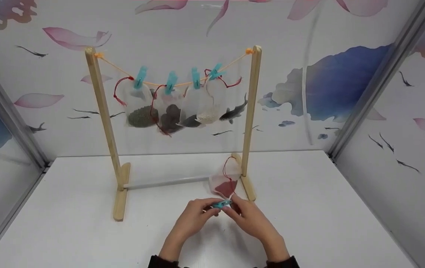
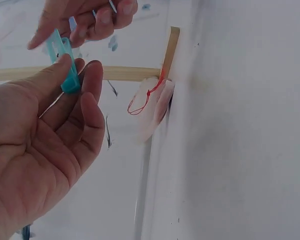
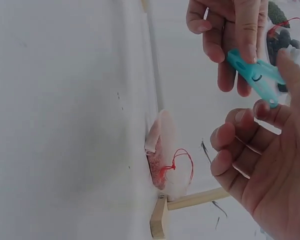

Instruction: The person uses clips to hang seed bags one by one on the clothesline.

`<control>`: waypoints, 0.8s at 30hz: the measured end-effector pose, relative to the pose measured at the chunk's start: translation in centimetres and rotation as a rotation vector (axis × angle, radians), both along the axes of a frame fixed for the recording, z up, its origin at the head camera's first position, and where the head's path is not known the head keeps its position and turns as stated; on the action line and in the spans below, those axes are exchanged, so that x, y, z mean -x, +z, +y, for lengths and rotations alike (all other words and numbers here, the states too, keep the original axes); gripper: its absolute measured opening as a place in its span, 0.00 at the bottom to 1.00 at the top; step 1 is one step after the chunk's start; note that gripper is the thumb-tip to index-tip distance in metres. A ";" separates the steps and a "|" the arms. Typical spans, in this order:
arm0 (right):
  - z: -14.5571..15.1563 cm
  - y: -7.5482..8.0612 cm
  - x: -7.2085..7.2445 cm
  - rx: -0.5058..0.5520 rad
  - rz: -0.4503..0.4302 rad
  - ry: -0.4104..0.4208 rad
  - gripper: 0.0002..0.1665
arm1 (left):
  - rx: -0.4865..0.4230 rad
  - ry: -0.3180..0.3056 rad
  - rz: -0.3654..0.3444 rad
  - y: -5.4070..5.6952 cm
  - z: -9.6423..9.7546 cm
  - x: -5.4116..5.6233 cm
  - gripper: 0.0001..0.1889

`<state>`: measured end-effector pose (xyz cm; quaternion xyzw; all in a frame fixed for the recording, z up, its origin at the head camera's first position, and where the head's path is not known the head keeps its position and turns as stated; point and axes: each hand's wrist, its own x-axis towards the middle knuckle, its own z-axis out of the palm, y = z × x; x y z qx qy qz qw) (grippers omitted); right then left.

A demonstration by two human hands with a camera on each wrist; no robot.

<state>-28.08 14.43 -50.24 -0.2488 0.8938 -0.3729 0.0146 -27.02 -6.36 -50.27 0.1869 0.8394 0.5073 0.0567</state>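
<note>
A teal clothespin (image 1: 222,204) is held between both hands, low in front of the wooden stand. My left hand (image 1: 193,217) pinches its jaw end between thumb and fingers, as the left wrist view (image 2: 71,82) shows. At the handle end, the thumb and index fingertip of my right hand (image 1: 251,217) sit on the two spread legs. Just beyond the hands, a sheer white drawstring pouch (image 1: 216,182) with red contents leans by the stand's right foot. Its red cord (image 3: 182,160) hangs loose.
The wooden stand (image 1: 100,111) carries an orange line (image 1: 117,68). Several teal clothespins (image 1: 171,82) hold sheer pouches (image 1: 190,96) with dark, green and pale contents. A pale bar (image 1: 171,181) joins its feet on the white table (image 1: 67,223). Patterned panels enclose the back and sides.
</note>
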 end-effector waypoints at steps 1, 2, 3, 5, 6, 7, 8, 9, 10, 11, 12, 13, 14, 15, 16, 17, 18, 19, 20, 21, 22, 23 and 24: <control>0.1 0.1 0.0 0.004 0.008 0.001 0.20 | 0.009 -0.010 -0.002 0.1 0.0 0.0 0.15; 0.1 0.2 0.0 0.010 0.018 0.003 0.20 | 0.016 -0.021 -0.003 0.2 0.0 0.0 0.15; 0.2 0.4 0.0 0.017 0.029 0.007 0.20 | 0.022 -0.029 -0.004 0.3 0.0 0.0 0.15; 0.3 0.5 0.1 0.023 0.056 0.020 0.20 | 0.032 -0.047 0.001 0.5 0.0 -0.1 0.15; 0.4 0.6 0.1 0.023 0.070 0.030 0.20 | 0.035 -0.053 0.005 0.6 0.0 -0.1 0.15; 0.5 0.6 0.1 0.025 0.076 0.038 0.20 | 0.035 -0.059 0.011 0.7 0.0 -0.1 0.15; 0.5 0.7 0.1 0.023 0.086 0.045 0.19 | 0.037 -0.066 0.020 0.8 -0.1 -0.2 0.15; 0.5 0.7 0.1 0.018 0.095 0.053 0.19 | 0.040 -0.073 0.030 0.9 -0.1 -0.2 0.15; 0.5 0.7 0.1 0.013 0.100 0.059 0.19 | 0.042 -0.080 0.038 1.0 -0.1 -0.3 0.15; 0.5 0.8 0.1 0.007 0.102 0.064 0.18 | 0.043 -0.086 0.045 1.1 -0.1 -0.4 0.14; 0.5 0.8 0.0 0.002 0.102 0.066 0.18 | 0.045 -0.090 0.052 1.1 -0.2 -0.4 0.14; 0.4 0.9 0.0 -0.005 0.103 0.067 0.18 | 0.046 -0.095 0.061 1.2 -0.2 -0.5 0.15; 0.4 1.0 -0.1 -0.012 0.108 0.066 0.19 | 0.048 -0.098 0.067 1.2 -0.3 -0.5 0.15; 0.3 1.1 -0.3 -0.014 0.108 0.064 0.19 | 0.051 -0.099 0.070 1.2 -0.3 -0.5 0.15; 0.3 1.2 -0.4 -0.017 0.104 0.059 0.19 | 0.053 -0.098 0.070 1.3 -0.3 -0.6 0.15; 0.2 1.3 -0.5 -0.018 0.099 0.051 0.19 | 0.056 -0.096 0.072 1.3 -0.3 -0.6 0.16; 0.2 1.4 -0.7 -0.019 0.096 0.043 0.20 | 0.056 -0.096 0.075 1.3 -0.3 -0.7 0.16; 0.2 1.4 -0.8 -0.023 0.094 0.033 0.21 | 0.061 -0.093 0.078 1.2 -0.3 -0.7 0.16; 0.1 1.3 -1.0 -0.029 0.091 0.022 0.22 | 0.063 -0.089 0.080 1.2 -0.2 -0.8 0.16; 0.1 1.3 -1.1 -0.036 0.085 0.012 0.22 | 0.067 -0.084 0.084 1.1 -0.2 -0.9 0.15; 0.1 1.2 -1.2 -0.042 0.079 0.005 0.23 | 0.067 -0.078 0.088 1.0 -0.1 -0.9 0.15; 0.1 1.1 -1.3 -0.047 0.078 0.002 0.24 | 0.067 -0.073 0.093 0.9 -0.1 -1.0 0.15; 0.1 1.0 -1.4 -0.054 0.075 -0.001 0.24 | 0.065 -0.067 0.097 0.8 0.0 -1.1 0.14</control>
